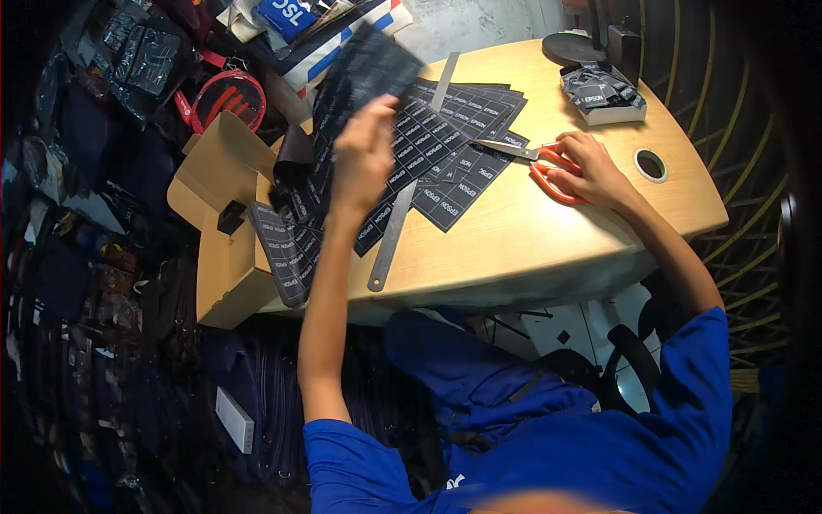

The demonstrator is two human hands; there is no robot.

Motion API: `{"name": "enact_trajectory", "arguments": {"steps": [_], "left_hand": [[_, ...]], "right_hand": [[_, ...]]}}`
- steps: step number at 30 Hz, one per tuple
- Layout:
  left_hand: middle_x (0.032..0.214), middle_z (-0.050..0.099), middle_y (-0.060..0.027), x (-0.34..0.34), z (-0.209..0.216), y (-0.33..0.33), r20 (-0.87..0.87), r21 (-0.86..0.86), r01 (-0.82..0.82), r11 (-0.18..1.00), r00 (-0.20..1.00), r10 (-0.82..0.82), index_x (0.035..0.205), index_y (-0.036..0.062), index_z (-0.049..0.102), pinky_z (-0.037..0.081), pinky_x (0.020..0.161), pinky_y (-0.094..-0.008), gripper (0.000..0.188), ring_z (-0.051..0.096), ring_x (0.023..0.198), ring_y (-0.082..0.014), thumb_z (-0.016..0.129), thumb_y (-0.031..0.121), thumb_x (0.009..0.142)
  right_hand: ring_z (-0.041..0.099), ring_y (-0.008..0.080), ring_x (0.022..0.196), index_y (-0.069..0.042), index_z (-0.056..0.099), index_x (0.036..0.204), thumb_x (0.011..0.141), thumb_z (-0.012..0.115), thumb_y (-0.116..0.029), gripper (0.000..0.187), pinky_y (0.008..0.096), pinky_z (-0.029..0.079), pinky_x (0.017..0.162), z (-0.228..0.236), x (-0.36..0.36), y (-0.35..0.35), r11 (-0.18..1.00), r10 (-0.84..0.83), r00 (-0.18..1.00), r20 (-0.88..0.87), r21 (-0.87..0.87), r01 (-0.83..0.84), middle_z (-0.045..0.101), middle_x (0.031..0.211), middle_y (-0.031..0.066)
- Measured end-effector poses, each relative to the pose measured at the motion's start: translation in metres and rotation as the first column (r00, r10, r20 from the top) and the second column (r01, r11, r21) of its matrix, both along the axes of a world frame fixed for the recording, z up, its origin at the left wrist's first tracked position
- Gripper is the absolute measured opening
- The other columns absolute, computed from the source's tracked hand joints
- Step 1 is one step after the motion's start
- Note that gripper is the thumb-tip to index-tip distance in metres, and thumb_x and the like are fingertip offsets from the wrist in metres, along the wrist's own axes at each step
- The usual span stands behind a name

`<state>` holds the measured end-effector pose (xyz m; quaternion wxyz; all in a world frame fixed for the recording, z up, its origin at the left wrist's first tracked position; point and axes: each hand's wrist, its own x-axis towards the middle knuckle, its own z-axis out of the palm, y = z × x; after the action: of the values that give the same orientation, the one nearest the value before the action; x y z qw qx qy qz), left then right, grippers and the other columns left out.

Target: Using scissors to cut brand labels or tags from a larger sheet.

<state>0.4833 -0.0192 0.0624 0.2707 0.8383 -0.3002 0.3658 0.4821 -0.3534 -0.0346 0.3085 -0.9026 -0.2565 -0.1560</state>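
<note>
From my remote post I see the table (514, 253) filling the upper centre and right of the frame. An open box (214, 257) stands at its left end, with a small black block (231, 217) inside. Printed black sheets (428, 141) lie fanned and overlapping at upper centre, a steel ruler (394, 236) slanting among them. Above, I watch the left hand (364, 158) with a raised sheet (372, 68); both are blurred, but its fingers seem clamped on the lower edge. Right of centre, the right hand (586, 167) has its fingers closed round the orange handles of the scissors (518, 152), blades pointing left over the sheets. A tray (612, 114) of black pieces (597, 86) sits at upper right, a tape roll (656, 179) below it.
</note>
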Motion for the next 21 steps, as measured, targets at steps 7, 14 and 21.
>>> {"name": "enact_trajectory", "arguments": {"steps": [7,14,21], "left_hand": [[0.122,0.057,-0.0142,-0.073,-0.090,-0.070,-0.443,0.228,0.036,0.973,0.894,0.071,0.105,0.0033,0.056,0.028,0.104,-0.0534,0.019,0.050,0.118,-0.0351,0.050,0.015,0.092],[0.122,0.057,-0.0142,-0.128,-0.095,-0.110,-0.422,0.107,0.103,0.989,0.905,-0.048,0.098,0.0034,0.059,0.027,0.104,-0.0528,0.015,0.045,0.123,-0.0356,0.056,0.014,0.088],[0.095,0.064,-0.0099,-0.192,-0.106,-0.145,-0.446,-0.433,0.138,0.891,0.826,-0.345,0.092,0.0007,0.062,0.050,0.079,-0.0303,0.014,0.063,0.089,-0.0190,0.069,0.005,0.080]], "right_hand": [[0.044,0.0312,0.106,-0.002,0.060,0.089,0.080,0.067,-0.037,0.036,0.0442,0.033,0.089,-0.001,-0.003,-0.014,0.947,-0.311,0.949,0.039,-0.066,0.313,0.051,0.111,0.0155],[0.055,0.0361,0.087,0.003,0.054,0.091,0.079,0.068,-0.026,0.034,0.0405,0.044,0.075,0.018,-0.023,-0.051,0.895,-0.363,0.929,-0.079,-0.308,0.324,0.056,0.093,0.0209],[0.062,0.0346,0.072,0.006,0.056,0.078,0.073,0.063,-0.019,0.027,0.0409,0.048,0.064,0.047,-0.036,-0.055,0.811,-0.426,0.859,-0.283,-0.541,0.223,0.061,0.072,0.0226]]}}
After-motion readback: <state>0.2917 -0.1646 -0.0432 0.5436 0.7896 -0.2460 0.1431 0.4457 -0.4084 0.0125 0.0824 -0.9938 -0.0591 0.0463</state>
